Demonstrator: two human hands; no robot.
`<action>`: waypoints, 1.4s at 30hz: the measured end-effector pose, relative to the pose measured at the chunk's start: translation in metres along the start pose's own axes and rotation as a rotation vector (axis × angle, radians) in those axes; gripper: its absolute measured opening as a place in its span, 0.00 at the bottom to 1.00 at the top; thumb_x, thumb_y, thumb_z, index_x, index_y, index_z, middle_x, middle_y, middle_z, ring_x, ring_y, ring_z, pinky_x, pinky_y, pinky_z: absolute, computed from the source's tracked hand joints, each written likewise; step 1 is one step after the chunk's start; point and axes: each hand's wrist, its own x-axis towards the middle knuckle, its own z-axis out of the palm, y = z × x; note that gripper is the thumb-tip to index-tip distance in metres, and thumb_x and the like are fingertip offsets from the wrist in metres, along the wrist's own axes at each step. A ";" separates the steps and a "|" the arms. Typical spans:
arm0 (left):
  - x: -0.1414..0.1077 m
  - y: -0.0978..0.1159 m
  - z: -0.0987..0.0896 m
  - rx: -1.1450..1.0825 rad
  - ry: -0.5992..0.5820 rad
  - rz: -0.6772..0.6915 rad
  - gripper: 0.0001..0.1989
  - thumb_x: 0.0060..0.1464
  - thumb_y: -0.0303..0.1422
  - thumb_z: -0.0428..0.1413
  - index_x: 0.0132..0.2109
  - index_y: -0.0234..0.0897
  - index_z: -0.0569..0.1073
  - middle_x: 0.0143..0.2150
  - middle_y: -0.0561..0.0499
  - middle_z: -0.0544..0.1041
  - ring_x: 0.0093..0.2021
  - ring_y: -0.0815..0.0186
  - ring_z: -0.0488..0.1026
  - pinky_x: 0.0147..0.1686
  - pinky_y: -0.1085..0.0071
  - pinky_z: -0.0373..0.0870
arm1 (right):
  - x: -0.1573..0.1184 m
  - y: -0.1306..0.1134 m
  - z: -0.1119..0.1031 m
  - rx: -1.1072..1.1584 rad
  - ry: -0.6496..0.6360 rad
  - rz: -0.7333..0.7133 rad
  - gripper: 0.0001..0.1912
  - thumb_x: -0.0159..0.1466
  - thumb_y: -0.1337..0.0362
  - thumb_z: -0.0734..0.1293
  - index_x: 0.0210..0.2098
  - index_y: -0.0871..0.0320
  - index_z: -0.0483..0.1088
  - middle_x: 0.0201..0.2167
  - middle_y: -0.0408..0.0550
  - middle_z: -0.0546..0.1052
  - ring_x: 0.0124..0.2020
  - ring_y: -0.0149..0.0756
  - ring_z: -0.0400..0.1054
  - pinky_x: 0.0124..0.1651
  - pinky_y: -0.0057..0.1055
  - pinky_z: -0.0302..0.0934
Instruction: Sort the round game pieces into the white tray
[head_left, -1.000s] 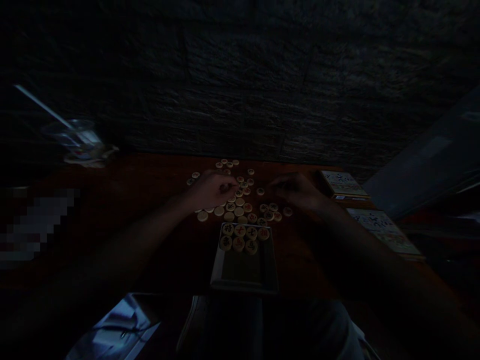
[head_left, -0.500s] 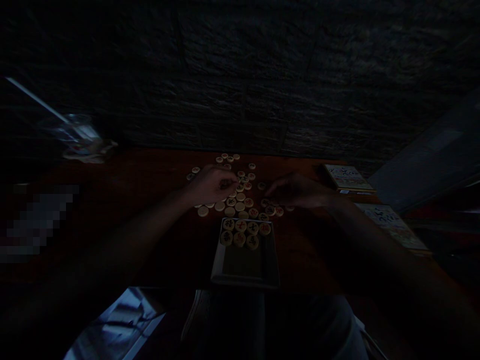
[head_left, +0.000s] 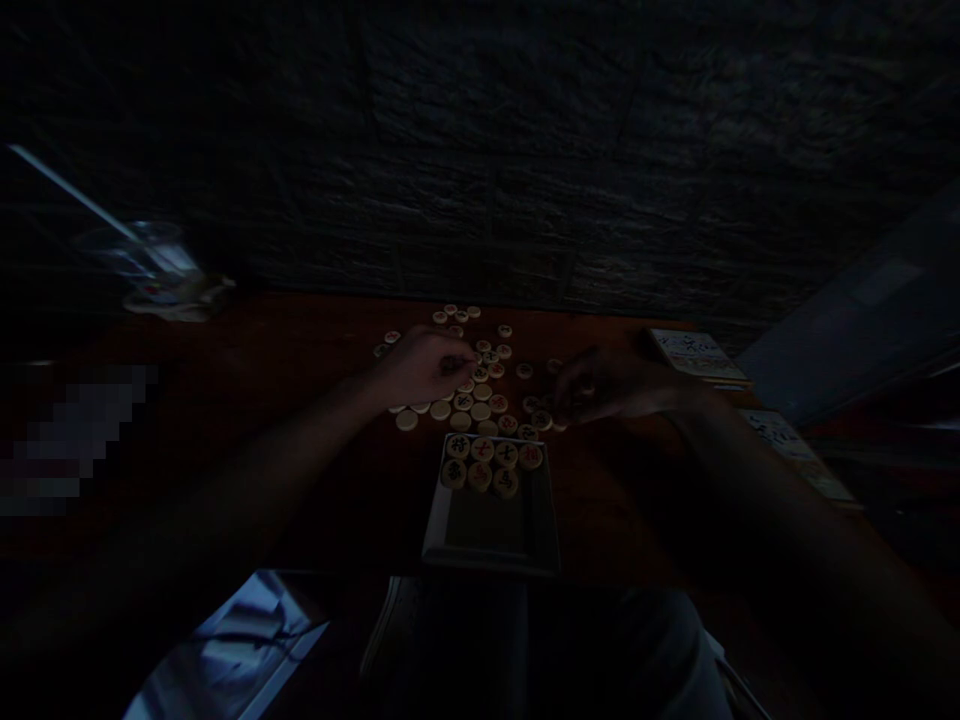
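Observation:
Round wooden Chinese chess pieces (head_left: 481,411) with red or black characters lie scattered on the dark wooden table; some show blank faces. A shallow open box (head_left: 487,530) stands nearest me, with several pieces (head_left: 480,475) in two rows at its far end. Over the left part of the spread, my left hand (head_left: 424,370) is closed, thumb and fingertips pinched together; what they hold is unclear. My right hand (head_left: 607,385) hovers at the spread's right edge, its fingers curled down by a few pieces. Darkness hides what is between them.
Two flat boxes with printed lids (head_left: 694,355) lie on the right of the table. A clear cup with a straw (head_left: 161,260) stands at the back left. The stone wall (head_left: 480,200) rises right behind the table.
My right hand has shifted to the right and its fingers have curled in, uncovering a piece near the back. My left hand stays about where it was.

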 end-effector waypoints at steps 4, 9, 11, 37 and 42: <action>0.000 -0.001 0.000 0.006 0.012 0.005 0.09 0.58 0.32 0.55 0.36 0.40 0.82 0.29 0.53 0.83 0.27 0.67 0.76 0.29 0.71 0.65 | -0.001 0.000 0.000 -0.008 -0.009 -0.010 0.09 0.58 0.58 0.76 0.35 0.56 0.82 0.32 0.44 0.82 0.33 0.34 0.74 0.34 0.28 0.63; -0.001 -0.001 0.000 0.037 -0.007 -0.003 0.10 0.58 0.33 0.56 0.35 0.40 0.82 0.27 0.54 0.81 0.25 0.68 0.74 0.27 0.71 0.64 | -0.002 0.001 -0.001 -0.048 -0.033 -0.001 0.11 0.59 0.55 0.75 0.36 0.55 0.82 0.33 0.45 0.83 0.33 0.35 0.74 0.34 0.28 0.63; -0.001 -0.002 0.000 0.038 -0.005 0.003 0.10 0.58 0.33 0.56 0.35 0.39 0.82 0.25 0.54 0.80 0.24 0.69 0.73 0.26 0.71 0.62 | -0.002 0.001 -0.001 -0.073 -0.023 -0.002 0.12 0.58 0.54 0.75 0.36 0.56 0.82 0.32 0.44 0.82 0.33 0.35 0.74 0.33 0.28 0.62; -0.001 -0.001 -0.002 0.025 -0.061 -0.047 0.11 0.59 0.33 0.54 0.37 0.38 0.82 0.31 0.52 0.83 0.29 0.67 0.78 0.29 0.71 0.65 | -0.009 -0.003 -0.014 -0.065 0.046 0.021 0.11 0.61 0.57 0.71 0.37 0.58 0.80 0.31 0.45 0.81 0.33 0.34 0.74 0.36 0.29 0.64; 0.000 0.000 -0.002 0.028 -0.042 -0.029 0.11 0.60 0.34 0.54 0.35 0.38 0.81 0.27 0.54 0.81 0.26 0.69 0.75 0.28 0.72 0.64 | -0.003 -0.007 0.000 -0.082 -0.013 0.019 0.16 0.57 0.53 0.76 0.39 0.57 0.80 0.36 0.46 0.82 0.36 0.35 0.74 0.36 0.28 0.64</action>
